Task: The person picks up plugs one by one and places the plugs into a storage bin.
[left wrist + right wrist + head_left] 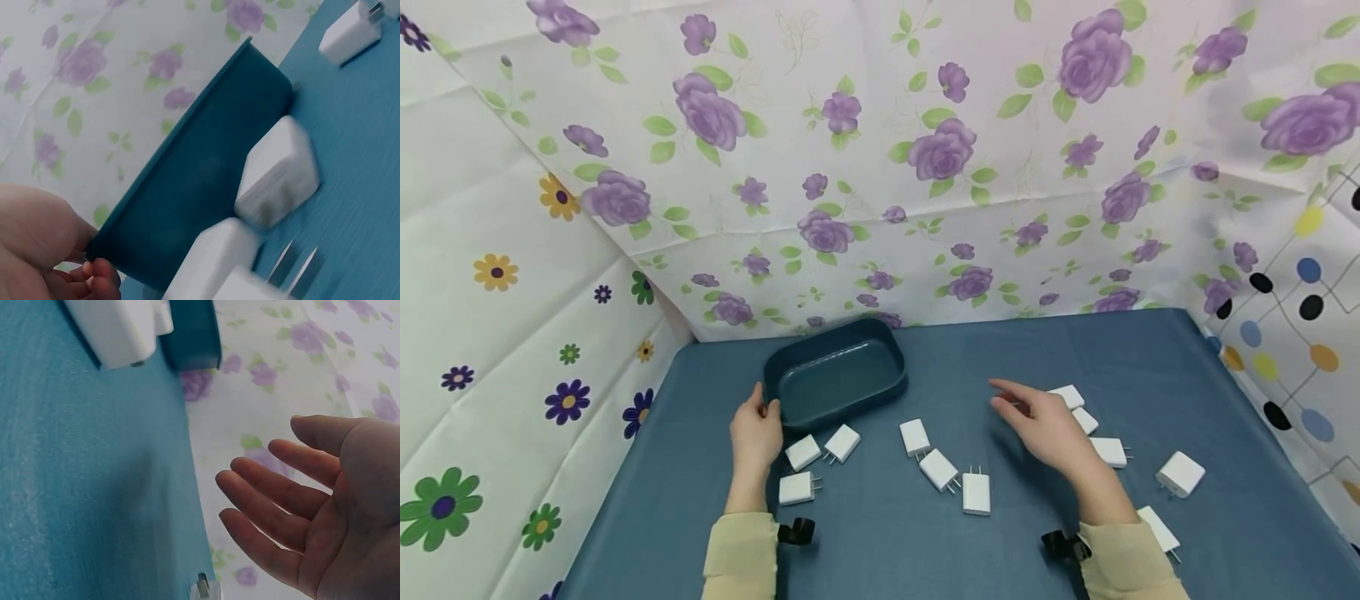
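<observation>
My left hand (756, 433) pinches the rim of a dark teal tray (842, 379) at its near left corner. In the left wrist view, curled fingers hold the corner of the tray (181, 181), and its outer wall shows. White plug-in phone chargers lie by the tray's near side, among them one charger (802, 452) and another charger (842, 443). My right hand (1041, 425) hovers over the right part of the table, fingers loosely extended, holding nothing. A charger (1066, 394) lies beside it, and the hand and forearm partly hide others.
The table (880, 550) has a blue cover. A middle group of chargers includes one charger (976, 492) with prongs pointing away. Farther right sits another charger (1181, 474). A flowered curtain (880, 167) rises behind the table, right behind the tray.
</observation>
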`<state>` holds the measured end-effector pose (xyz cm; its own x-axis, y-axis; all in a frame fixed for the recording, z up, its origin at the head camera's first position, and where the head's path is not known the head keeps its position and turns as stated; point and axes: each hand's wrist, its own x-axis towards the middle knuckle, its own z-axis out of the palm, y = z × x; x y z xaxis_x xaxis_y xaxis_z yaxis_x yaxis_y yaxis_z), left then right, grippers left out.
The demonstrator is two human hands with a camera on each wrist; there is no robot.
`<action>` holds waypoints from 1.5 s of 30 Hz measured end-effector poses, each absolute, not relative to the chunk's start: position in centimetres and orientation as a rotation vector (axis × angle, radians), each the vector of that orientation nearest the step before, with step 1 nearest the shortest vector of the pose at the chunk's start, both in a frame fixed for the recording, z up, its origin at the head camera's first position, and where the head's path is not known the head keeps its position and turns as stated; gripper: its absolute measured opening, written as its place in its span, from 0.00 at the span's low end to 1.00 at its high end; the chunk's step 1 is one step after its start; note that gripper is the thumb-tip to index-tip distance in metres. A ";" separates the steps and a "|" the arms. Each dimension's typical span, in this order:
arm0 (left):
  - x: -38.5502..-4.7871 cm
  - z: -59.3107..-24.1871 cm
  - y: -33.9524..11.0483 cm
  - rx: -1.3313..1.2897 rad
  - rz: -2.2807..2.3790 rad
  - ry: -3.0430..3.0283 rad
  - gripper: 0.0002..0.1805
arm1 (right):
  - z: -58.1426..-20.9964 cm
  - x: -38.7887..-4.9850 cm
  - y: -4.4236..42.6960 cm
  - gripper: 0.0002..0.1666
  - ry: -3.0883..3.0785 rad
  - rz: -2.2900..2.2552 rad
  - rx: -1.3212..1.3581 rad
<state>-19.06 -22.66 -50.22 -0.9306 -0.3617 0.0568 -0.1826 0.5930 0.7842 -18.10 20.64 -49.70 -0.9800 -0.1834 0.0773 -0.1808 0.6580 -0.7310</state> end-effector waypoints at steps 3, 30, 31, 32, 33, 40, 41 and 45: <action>-19.5 -50.4 -21.2 0.424 -1.260 -2.604 0.30 | -49.4 -18.0 21.5 0.31 2.877 -1.282 -0.255; -21.9 -51.3 -11.9 0.310 -1.469 -2.437 0.30 | -45.8 -18.4 27.2 0.35 2.948 -1.048 0.037; -21.9 -51.3 -11.7 0.302 -1.484 -2.434 0.29 | -45.9 -18.5 27.3 0.35 2.944 -1.014 0.051; -22.0 -51.3 -11.5 0.295 -1.490 -2.434 0.29 | -45.9 -18.7 27.5 0.36 2.934 -0.977 0.065; -22.0 -51.4 -11.3 0.286 -1.496 -2.435 0.28 | -46.0 -18.8 27.6 0.37 2.916 -0.944 0.080; -22.2 -52.3 -9.8 0.176 -1.446 -2.460 0.26 | -47.4 -19.6 27.6 0.46 2.774 -0.768 0.165; -22.2 -52.4 -9.6 0.153 -1.446 -2.462 0.27 | -47.7 -19.7 27.5 0.47 2.772 -0.749 0.171; -22.3 -52.7 -9.1 0.095 -1.428 -2.478 0.27 | -48.5 -20.2 27.4 0.48 2.786 -0.683 0.181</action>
<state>-22.27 -9.09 -52.72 -0.9588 -0.1943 0.2071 0.0818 0.5095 0.8566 -20.16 27.40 -48.49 -0.9566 0.0571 -0.2857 0.1827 0.8814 -0.4357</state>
